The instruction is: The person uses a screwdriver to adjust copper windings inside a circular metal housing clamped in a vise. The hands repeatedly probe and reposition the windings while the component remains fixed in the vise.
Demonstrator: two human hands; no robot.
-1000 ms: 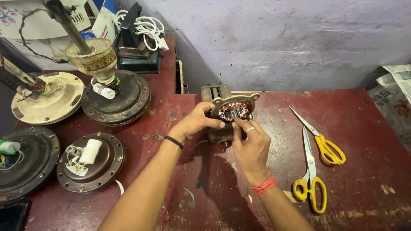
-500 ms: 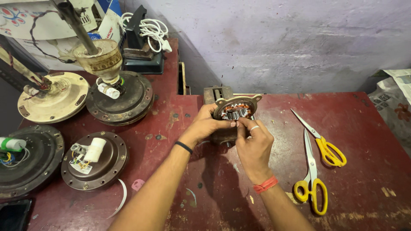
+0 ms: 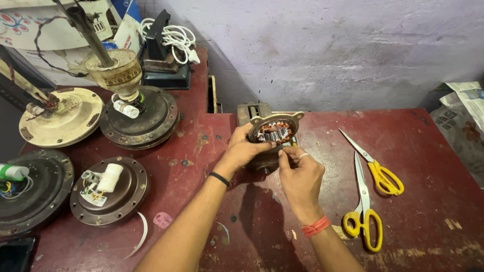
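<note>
Red bench: both hands' fingers point(image 3: 285, 156) seemingly pinch the motor stator point(image 3: 275, 133), its base hidden.

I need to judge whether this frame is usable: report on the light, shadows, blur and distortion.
Head view: soft, even light, no harsh glare. A dark shadow falls on the red table under the forearms. The left hand, right hand and small motor are sharp, as are the yellow scissors. Wide-angle bending shows at the left edge, around the fan motors.
</note>
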